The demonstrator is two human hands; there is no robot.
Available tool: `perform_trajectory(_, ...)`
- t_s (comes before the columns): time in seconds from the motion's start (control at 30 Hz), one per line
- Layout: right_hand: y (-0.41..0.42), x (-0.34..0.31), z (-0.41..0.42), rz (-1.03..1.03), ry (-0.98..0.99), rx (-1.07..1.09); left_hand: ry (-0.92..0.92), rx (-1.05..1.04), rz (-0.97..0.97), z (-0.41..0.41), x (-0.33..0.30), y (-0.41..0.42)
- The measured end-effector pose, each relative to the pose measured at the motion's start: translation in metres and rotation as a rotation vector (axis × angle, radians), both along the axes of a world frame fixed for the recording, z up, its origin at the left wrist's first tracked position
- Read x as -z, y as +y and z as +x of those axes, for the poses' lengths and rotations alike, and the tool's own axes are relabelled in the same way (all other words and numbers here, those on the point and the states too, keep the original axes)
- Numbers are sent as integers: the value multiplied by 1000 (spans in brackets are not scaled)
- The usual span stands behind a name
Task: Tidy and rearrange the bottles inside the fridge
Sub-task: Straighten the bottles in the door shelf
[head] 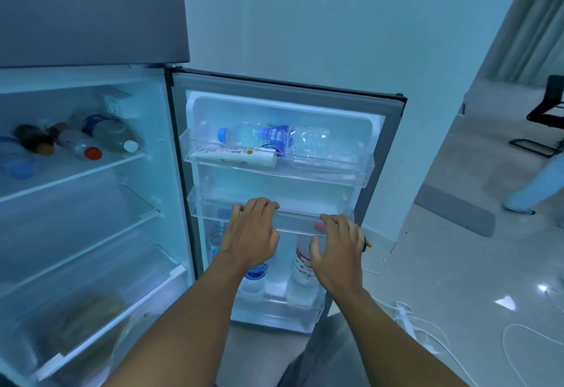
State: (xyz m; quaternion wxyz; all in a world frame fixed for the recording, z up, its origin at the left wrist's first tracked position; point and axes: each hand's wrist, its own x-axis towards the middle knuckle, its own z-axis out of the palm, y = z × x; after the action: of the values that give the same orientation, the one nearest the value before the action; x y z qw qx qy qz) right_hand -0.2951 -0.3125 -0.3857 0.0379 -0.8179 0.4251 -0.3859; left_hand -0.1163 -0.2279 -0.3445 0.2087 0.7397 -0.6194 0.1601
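Observation:
The fridge stands open. Its door's top bin point(351, 170) holds a blue-labelled water bottle point(259, 136) lying on its side, a white tube-like bottle point(235, 156) and a clear bottle point(314, 141). The middle door bin point(207, 206) looks empty. My left hand point(251, 232) rests on its front rim, fingers apart. My right hand point(335, 244) hovers at the rim's right part, fingers spread, holding nothing. Behind my hands, upright bottles stand in the bottom door bin: a blue-labelled one point(254, 276) and a red-labelled one point(302, 267). Several bottles point(79, 142) lie on the fridge's top shelf.
Lower fridge shelves point(91, 234) are bare; the crisper drawer point(85, 319) holds something brownish. White cables point(427, 334) lie on the tiled floor to the right. A grey mat point(457, 212), a black chair point(546, 112) and another person's leg point(531, 188) are farther right.

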Motion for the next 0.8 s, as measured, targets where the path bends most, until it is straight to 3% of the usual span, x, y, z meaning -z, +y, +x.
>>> perform_trajectory(0.27,3,1,-11,64,27,-102,31,16,61,-32,8,4)
perform_trajectory(0.37,5,-4,-24,90,-45,-180,57,-48,60,-41,7,8)
perform_trajectory(0.63,3,-14,-62,273,-310,-63,103,-218,124,-61,2,18)
perform_trajectory(0.8,2,-24,-82,483,-264,-62,144,-277,85,-72,-1,34)
